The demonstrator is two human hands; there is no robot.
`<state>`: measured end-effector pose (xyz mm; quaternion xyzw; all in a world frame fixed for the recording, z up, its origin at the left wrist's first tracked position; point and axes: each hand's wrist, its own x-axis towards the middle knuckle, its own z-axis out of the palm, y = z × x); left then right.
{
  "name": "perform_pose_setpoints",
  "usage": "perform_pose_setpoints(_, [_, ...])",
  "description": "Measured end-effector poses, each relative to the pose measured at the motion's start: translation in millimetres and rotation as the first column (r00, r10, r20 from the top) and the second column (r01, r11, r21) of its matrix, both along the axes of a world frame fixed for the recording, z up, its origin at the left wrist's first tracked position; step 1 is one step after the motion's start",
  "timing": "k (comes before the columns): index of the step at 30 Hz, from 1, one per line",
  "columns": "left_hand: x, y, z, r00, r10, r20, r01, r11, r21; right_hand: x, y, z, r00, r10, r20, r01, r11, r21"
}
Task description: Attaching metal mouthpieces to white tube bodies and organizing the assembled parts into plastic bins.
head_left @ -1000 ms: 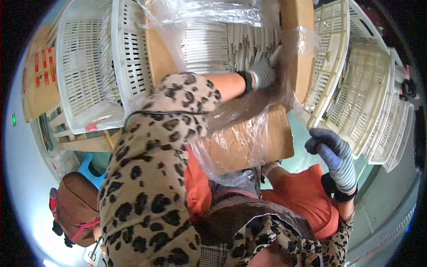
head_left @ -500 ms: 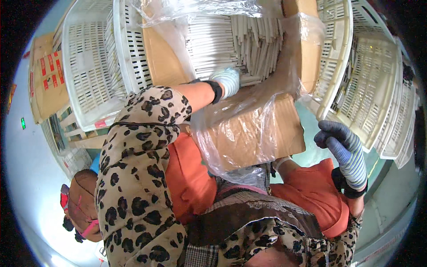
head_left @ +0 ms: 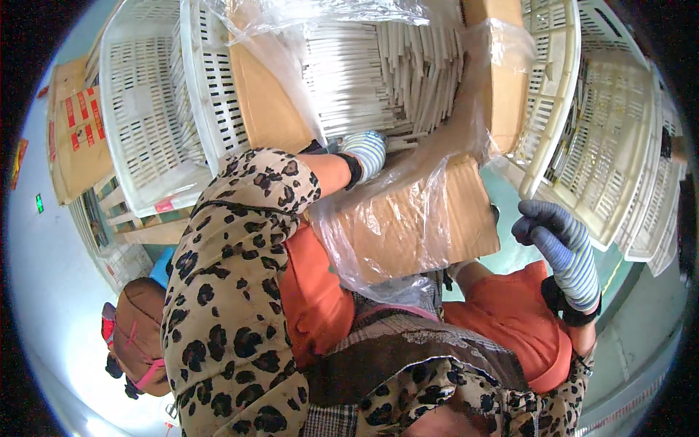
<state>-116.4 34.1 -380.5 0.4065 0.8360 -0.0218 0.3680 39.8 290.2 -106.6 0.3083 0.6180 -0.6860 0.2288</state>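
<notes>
Slim white rods point(head_left: 342, 76) lie packed in a cardboard box lined with clear plastic; those on the right side point(head_left: 422, 73) lean at a different angle. My left hand point(head_left: 364, 153), in a striped glove, reaches into the near end of the box by the rods. Its fingers point down and are mostly hidden, so I cannot see whether they grip anything. My right hand point(head_left: 564, 247), in a striped glove with dark fingertips, hangs to the right of the box, outside it. Its fingers are loosely bent and apart, with nothing visible in them.
The box's near flap point(head_left: 408, 226) folds toward me under plastic film. White slatted crates stand close on the left point(head_left: 145, 109) and right point(head_left: 604, 138). A carton with red labels point(head_left: 76, 131) is at the far left. A brown bag-like thing point(head_left: 138, 328) sits at lower left.
My left hand has drawn slightly back toward me and left, and some rod ends near it now show. The right hand has barely moved.
</notes>
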Motion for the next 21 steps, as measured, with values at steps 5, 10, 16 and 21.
perform_pose_setpoints(5, [-5.3,15.0,20.6,0.996,-0.016,0.092,0.026,0.993,-0.115,-0.9,-1.4,-3.1,1.0,-0.021,0.009,0.021,0.999,-0.024])
perform_pose_setpoints(10, [-1.0,13.8,17.1,0.997,-0.016,0.079,0.024,0.994,-0.107,-6.7,-5.1,1.0,1.0,-0.007,0.028,0.008,1.0,-0.009])
perform_pose_setpoints(16, [3.6,8.3,17.3,0.999,0.0,0.048,0.004,0.997,-0.082,-3.8,-3.8,-2.2,0.999,-0.01,0.036,0.01,1.0,0.0])
perform_pose_setpoints(21, [0.7,2.9,8.0,0.995,0.018,0.094,-0.003,0.988,-0.153,-2.3,-1.0,-5.6,0.999,-0.016,0.042,0.017,1.0,-0.013])
